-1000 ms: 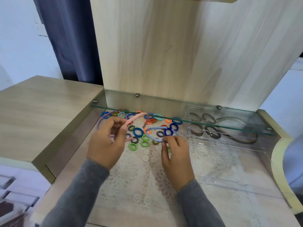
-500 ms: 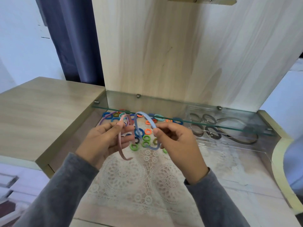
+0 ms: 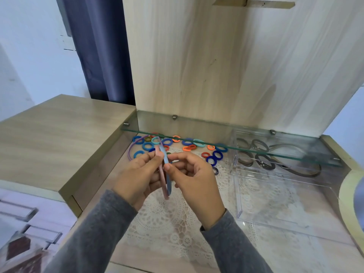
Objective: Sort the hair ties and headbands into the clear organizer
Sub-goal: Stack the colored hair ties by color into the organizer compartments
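Clear organizer [image 3: 237, 194] stands at the right of a pale surface [image 3: 295, 253] partly covered by a white lace cloth [image 3: 163, 223], its rear section tucked under a glass shelf [image 3: 285, 142] fixed to a light wood panel. A person in grey sleeves reaches in from the near edge, both hands raised over the lace cloth just left of the organizer. The left hand [image 3: 137, 178] has its fingers curled and its thumb pressed against a pink headband [image 3: 162, 182], while the right hand [image 3: 195, 180] pinches a blue headband [image 3: 166, 158] between thumb and forefinger; the two bands are held edge-on and close together, standing roughly upright between the hands, with their lower ends hanging clear of the cloth. Dark headbands [image 3: 307, 173] already lie in the organizer's rear right section, seen through the glass. A purple headband [image 3: 130, 150] lies on the surface at the far left, beside the raised cabinet wall. Dark hair ties [image 3: 265, 163] sit in the organizer's rear left compartments. Loose coloured hair ties [image 3: 211, 160] in blue, orange, teal and red lie scattered on the surface beyond the hands, partly beneath the shelf's front edge and left of the organizer.
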`<state>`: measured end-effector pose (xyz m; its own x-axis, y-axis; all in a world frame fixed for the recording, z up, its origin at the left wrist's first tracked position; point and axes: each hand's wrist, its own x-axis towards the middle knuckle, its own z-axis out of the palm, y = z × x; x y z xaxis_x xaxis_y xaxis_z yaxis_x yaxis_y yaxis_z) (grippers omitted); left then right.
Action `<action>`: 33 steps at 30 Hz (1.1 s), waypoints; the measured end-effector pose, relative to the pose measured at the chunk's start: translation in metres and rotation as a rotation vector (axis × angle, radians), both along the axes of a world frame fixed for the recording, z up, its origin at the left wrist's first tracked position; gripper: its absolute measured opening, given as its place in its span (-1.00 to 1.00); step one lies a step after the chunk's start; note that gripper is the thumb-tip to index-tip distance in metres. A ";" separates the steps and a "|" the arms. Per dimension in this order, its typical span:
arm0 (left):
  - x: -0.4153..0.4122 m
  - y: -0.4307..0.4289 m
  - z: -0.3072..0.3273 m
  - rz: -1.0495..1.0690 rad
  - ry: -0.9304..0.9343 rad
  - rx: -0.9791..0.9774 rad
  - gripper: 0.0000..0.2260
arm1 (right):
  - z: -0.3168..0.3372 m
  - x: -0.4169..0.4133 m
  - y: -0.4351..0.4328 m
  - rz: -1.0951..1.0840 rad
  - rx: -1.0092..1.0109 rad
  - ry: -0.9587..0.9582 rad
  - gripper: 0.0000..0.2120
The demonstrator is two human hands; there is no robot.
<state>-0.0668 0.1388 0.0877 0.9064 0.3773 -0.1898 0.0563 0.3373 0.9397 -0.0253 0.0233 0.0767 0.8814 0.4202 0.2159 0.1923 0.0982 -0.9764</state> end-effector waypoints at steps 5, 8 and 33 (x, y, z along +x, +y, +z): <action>0.000 0.003 -0.001 -0.014 -0.005 -0.018 -0.77 | -0.001 0.001 0.001 0.016 -0.008 -0.015 -0.84; -0.001 0.006 0.000 0.009 -0.024 -0.030 -0.82 | -0.002 0.004 0.002 -0.001 -0.047 -0.097 -0.83; -0.037 0.070 0.013 0.194 -0.087 -0.050 -0.77 | -0.073 0.065 0.112 0.005 -1.042 -0.827 -0.73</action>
<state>-0.1036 0.2083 0.1010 0.8315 0.5385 -0.1366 -0.0952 0.3803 0.9199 0.0400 0.1357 0.0040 0.6456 0.7176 0.2612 0.7633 -0.6170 -0.1917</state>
